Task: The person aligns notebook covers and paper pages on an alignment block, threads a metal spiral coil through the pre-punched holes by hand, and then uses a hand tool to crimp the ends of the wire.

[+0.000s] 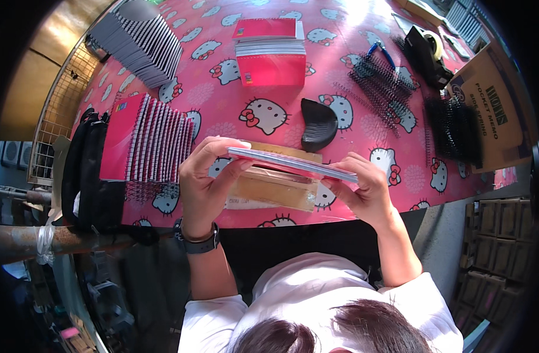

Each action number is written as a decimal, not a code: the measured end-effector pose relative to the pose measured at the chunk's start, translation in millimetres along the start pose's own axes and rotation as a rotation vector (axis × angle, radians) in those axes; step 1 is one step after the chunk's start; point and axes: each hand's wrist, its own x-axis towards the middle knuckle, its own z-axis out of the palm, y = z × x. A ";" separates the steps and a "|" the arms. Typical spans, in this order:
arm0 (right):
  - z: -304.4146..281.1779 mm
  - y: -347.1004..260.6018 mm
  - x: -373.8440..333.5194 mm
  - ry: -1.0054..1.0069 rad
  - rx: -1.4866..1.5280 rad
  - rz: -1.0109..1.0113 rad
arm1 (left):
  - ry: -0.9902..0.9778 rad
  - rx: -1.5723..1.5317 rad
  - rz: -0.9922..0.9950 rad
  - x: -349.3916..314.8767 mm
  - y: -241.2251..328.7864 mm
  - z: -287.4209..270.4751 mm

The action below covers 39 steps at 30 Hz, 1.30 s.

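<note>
In the head view, the left hand (pixel 208 176) is pinching one end of a thin notebook (pixel 290 163) between thumb and fingers, and the right hand (pixel 363 185) is pinching the other end the same way. The notebook is hanging nearly edge-on above a wooden block (pixel 275 197) on the pink tablecloth (pixel 422 176), near the table's front edge. Judging progress, work on this one seems to be going on, while a row of pink notebooks (pixel 146 138) at the left is looking further along, with dark coil seeming to poke out beneath it. A pink stack (pixel 270 67) at the back is showing no coil and is probably waiting, and loose black coils (pixel 381 82) are lying unused at the right, near blue-handled pliers (pixel 382 54). The steep angle is hiding the held notebook's covers, so whether it is carrying a coil is impossible to tell. The fingers under it are partly covered, the tall pile (pixel 137 44) at the upper left is showing mostly page edges, and the dark rim is cutting off the outer surroundings.
</note>
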 end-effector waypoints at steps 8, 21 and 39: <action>-0.4 2.2 -2.0 -0.032 -0.002 0.024 | -0.002 0.083 0.028 -3.8 -6.0 -2.3; 54.2 -1.1 9.4 0.216 0.715 0.275 | 0.246 -0.431 -0.375 -36.8 -14.6 44.0; -78.3 118.0 78.6 0.169 0.175 0.382 | 0.438 -0.309 -0.441 -36.5 -19.4 57.3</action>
